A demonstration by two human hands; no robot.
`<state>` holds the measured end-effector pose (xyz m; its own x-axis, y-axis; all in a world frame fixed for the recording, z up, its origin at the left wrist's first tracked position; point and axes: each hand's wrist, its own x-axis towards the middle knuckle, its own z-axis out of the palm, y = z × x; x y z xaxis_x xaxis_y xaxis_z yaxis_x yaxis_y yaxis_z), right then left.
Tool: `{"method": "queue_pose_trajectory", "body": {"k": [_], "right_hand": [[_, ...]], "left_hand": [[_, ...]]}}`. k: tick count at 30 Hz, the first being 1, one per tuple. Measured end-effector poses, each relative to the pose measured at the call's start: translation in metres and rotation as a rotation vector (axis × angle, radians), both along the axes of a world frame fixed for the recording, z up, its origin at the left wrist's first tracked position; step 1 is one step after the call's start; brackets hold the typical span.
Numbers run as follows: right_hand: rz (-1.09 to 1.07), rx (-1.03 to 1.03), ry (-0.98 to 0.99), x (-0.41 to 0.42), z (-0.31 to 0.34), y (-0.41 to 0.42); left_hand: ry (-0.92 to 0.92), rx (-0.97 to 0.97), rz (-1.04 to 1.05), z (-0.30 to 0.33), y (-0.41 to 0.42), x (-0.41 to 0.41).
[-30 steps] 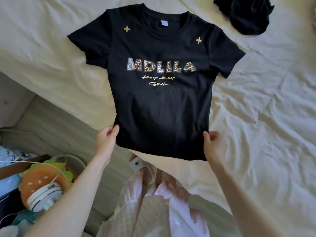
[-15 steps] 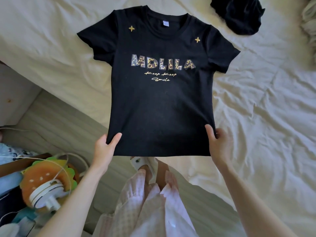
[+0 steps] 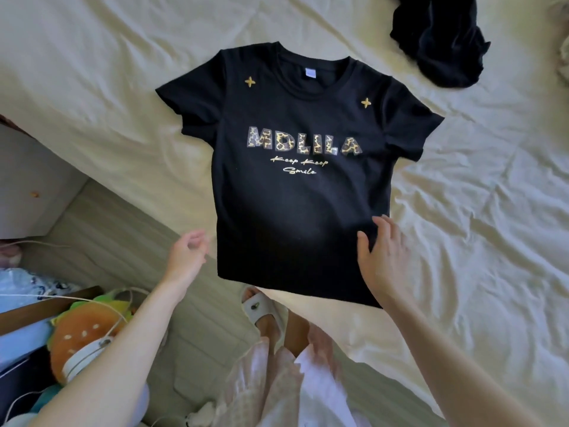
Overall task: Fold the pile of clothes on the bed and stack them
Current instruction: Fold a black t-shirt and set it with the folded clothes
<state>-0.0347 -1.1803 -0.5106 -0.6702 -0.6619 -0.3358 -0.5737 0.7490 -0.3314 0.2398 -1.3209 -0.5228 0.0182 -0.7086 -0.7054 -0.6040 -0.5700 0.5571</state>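
Black t-shirt (image 3: 295,192) lies print-up, spread flat on the bed (image 3: 462,241) so it's ready to fold, hem overhanging the bed edge. My right hand (image 3: 383,257) rests spread on its hem corner, smoothing; left hand (image 3: 186,255) hangs loose, empty, just beside the t-shirt. Another dark garment (image 3: 440,38) waits beyond the t-shirt's collar.

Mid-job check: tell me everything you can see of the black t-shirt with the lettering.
The black t-shirt lies spread flat, front up, on the cream bed sheet, collar away from the person, hem hanging slightly over the bed's near edge. Soft knit by its look, short sleeves out, unfolded. Leopard-patterned letters read MDLILA, gold script beneath, a gold star on each shoulder, white neck tag. The right hand rests open on its lower right corner; the left hand is off it, beside the hem.
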Motion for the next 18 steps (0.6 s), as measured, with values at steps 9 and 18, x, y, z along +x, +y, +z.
{"method": "queue_pose_trajectory", "body": {"k": [9,18], "right_hand": [[0.557,-0.116,-0.082,0.025,-0.024,-0.163],[0.957,-0.005,-0.048,0.065,-0.048,-0.236]], "left_hand": [[0.216,-0.185,0.409,0.004,-0.138,-0.056],[0.113,-0.405,0.291,-0.001,-0.207,-0.075]]}}
